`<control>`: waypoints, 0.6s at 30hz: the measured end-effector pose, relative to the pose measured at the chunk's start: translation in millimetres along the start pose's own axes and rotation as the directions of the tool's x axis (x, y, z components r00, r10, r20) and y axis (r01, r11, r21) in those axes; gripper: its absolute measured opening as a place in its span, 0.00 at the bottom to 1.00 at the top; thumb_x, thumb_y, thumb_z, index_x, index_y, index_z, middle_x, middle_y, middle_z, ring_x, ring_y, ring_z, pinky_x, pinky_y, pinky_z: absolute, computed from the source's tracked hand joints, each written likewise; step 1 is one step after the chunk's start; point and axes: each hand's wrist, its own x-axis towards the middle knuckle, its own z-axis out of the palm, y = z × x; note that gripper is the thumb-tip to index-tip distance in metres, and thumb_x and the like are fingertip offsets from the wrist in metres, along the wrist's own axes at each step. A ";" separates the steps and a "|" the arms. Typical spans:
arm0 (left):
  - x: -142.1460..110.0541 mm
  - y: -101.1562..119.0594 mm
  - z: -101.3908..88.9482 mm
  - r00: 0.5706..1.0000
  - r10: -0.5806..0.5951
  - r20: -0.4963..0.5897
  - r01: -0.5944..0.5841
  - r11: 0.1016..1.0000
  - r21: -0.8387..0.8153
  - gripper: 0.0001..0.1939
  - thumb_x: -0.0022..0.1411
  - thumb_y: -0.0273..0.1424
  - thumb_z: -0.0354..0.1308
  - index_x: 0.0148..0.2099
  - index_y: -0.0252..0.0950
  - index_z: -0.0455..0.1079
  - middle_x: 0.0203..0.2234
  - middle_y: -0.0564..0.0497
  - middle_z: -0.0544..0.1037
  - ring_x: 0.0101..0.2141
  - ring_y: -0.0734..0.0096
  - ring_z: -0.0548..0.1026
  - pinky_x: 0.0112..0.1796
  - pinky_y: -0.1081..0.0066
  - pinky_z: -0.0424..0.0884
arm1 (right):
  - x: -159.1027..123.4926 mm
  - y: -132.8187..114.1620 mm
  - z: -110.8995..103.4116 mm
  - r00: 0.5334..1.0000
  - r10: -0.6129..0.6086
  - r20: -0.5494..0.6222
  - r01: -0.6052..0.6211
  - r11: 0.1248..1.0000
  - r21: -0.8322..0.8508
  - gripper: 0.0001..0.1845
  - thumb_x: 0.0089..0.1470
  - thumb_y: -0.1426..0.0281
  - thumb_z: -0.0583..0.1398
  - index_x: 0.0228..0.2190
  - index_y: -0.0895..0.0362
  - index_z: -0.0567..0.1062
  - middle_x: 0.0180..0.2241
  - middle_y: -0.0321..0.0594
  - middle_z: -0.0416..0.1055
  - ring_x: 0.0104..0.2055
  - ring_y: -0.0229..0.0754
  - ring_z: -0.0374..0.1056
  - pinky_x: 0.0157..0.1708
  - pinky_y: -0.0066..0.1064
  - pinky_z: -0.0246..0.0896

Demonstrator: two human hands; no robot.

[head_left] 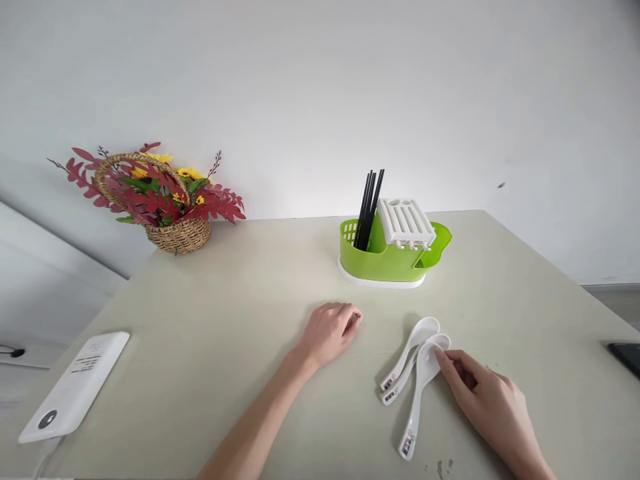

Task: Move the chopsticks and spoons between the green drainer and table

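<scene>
Three white soup spoons lie close together in front of me, with dark markings on their handle ends. The nearest soup spoon [417, 393] has its bowl pinched at the right rim between the thumb and fingers of my right hand [493, 407]. That bowl overlaps the middle spoon [400, 387]; the far spoon [407, 347] lies beside them. My left hand [333, 330] rests on the table to the left of the spoons, its fingers curled in with nothing visible in them. Beyond both hands stands a green utensil holder [370, 263] with a white slotted top [407, 223].
Several black chopsticks [369, 213] stand in the holder's left compartment. A wicker basket [180, 237] of artificial flowers sits at the back left by the wall. A white corded device [75, 387] lies at the left edge, and a dark phone-like object [627, 357] at the right.
</scene>
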 end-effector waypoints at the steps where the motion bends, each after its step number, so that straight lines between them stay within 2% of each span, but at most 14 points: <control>1: 0.0 0.0 -0.2 1.000 0.002 0.001 -0.002 1.000 0.000 0.05 0.71 0.28 0.55 0.44 0.41 0.73 0.29 0.54 0.79 0.31 0.69 0.77 0.37 0.69 0.70 | 0.2 0.5 0.1 1.000 0.001 0.008 -0.001 1.000 0.002 0.29 0.63 0.39 0.52 0.32 0.46 0.80 0.22 0.35 0.74 0.23 0.44 0.71 0.25 0.31 0.63; 9: -0.8 0.3 -0.4 1.000 0.012 0.001 -0.012 1.000 0.015 0.05 0.71 0.27 0.55 0.44 0.40 0.72 0.29 0.54 0.80 0.31 0.69 0.76 0.37 0.69 0.69 | 1.4 7.8 -1.2 0.999 0.046 0.024 -0.048 0.994 0.102 0.29 0.62 0.39 0.53 0.37 0.47 0.81 0.23 0.35 0.75 0.24 0.44 0.70 0.27 0.30 0.65; 13: -1.0 0.4 -0.7 1.000 0.020 0.002 -0.020 1.000 0.021 0.05 0.71 0.27 0.56 0.43 0.40 0.72 0.29 0.54 0.80 0.31 0.69 0.76 0.38 0.68 0.69 | 1.0 8.2 -2.5 0.997 0.072 0.018 -0.074 0.984 0.164 0.30 0.62 0.39 0.53 0.40 0.48 0.81 0.20 0.33 0.69 0.23 0.43 0.66 0.27 0.29 0.64; 18: -0.6 0.5 -0.7 1.000 0.022 -0.002 -0.022 0.999 0.025 0.05 0.71 0.27 0.56 0.43 0.40 0.72 0.29 0.54 0.80 0.31 0.68 0.76 0.38 0.69 0.69 | 2.8 11.5 -4.9 0.992 0.115 0.055 -0.124 0.966 0.226 0.32 0.59 0.37 0.56 0.38 0.50 0.82 0.18 0.33 0.66 0.23 0.42 0.63 0.24 0.28 0.62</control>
